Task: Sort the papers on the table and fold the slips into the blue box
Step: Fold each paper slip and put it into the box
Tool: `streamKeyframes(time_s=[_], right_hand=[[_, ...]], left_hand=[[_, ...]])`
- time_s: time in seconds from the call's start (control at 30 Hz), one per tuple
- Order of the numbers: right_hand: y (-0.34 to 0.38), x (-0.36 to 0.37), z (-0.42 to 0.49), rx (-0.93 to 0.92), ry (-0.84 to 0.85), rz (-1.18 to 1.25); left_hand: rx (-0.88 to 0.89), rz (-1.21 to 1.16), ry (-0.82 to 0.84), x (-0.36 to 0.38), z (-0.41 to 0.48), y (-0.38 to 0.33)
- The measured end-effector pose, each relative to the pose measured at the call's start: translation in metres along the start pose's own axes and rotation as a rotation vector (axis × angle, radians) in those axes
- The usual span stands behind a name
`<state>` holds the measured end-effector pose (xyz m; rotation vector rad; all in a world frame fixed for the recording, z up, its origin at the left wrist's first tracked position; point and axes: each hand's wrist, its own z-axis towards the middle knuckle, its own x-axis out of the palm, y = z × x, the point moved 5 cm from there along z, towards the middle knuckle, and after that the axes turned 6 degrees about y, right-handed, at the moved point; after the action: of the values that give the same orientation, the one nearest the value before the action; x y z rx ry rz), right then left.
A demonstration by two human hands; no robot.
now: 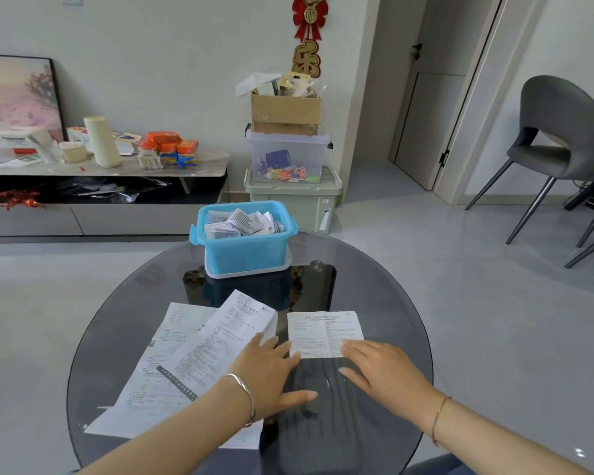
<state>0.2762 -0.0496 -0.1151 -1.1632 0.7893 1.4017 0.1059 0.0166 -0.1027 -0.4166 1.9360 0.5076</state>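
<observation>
Smoked glass forms the round table (384,286), seen from above. Towards its far side stands an open-topped blue box (244,248), filled with folded slips (244,222). Nearer the viewer, a small printed sheet (323,329) lies flat on the glass. The left hand (268,371) lies flat with straight, slightly spread fingers, the tips touching the sheet's lower left edge; it grasps nothing. The right hand (381,368) is also flat, with straight fingertips resting on the sheet's lower right corner, and grasps nothing. Just left of the sheet, larger printed papers (186,354) overlap in a loose pile, partly under the left wrist.
</observation>
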Motion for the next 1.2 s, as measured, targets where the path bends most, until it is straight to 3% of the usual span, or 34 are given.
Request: streamKeyframes(time_s=[0.23, 0.37, 0.47, 0.53, 0.6, 0.73, 0.83, 1.0, 1.07, 1.13, 1.2], right_hand=[[0.017, -0.004, 0.026, -0.092, 0.070, -0.231], [0.023, 0.001, 0.031, -0.077, 0.156, -0.314], [0.022, 0.002, 0.034, -0.024, 0.203, -0.261], [0.013, -0.014, 0.036, 0.100, 0.102, -0.120], [-0.009, -0.027, 0.031, 0.332, -0.044, 0.207], [-0.026, -0.037, 0.019, 0.664, -0.041, 1.227], [-0.019, -0.043, 0.015, 0.681, 0.054, 1.420], [-0.020, -0.038, 0.011, 0.689, 0.032, 1.379], [-0.030, -0.039, 0.007, 0.595, -0.030, 1.047], [-0.032, -0.043, 0.007, 0.378, -0.052, 0.643], [-0.022, -0.043, 0.008, 0.133, -0.078, 0.413]], left_hand=[[0.055, 0.045, -0.063, 0.005, 0.005, -0.008], [0.006, 0.069, -0.032, -0.004, 0.001, -0.006], [-0.085, -0.066, -0.137, -0.025, -0.005, 0.006], [-0.129, -0.352, -0.271, -0.035, -0.009, 0.016], [-0.179, -0.633, -0.360, -0.039, -0.013, 0.024], [-0.237, -1.286, -0.329, -0.035, -0.001, 0.028], [-0.179, -1.704, -0.262, -0.032, 0.010, 0.023], [-0.270, -1.764, -0.292, -0.024, 0.019, 0.027], [-0.308, -1.783, -0.291, -0.021, 0.022, 0.028], [-0.332, -1.816, -0.292, -0.017, 0.024, 0.028], [-0.319, -1.847, -0.277, -0.014, 0.025, 0.025]])
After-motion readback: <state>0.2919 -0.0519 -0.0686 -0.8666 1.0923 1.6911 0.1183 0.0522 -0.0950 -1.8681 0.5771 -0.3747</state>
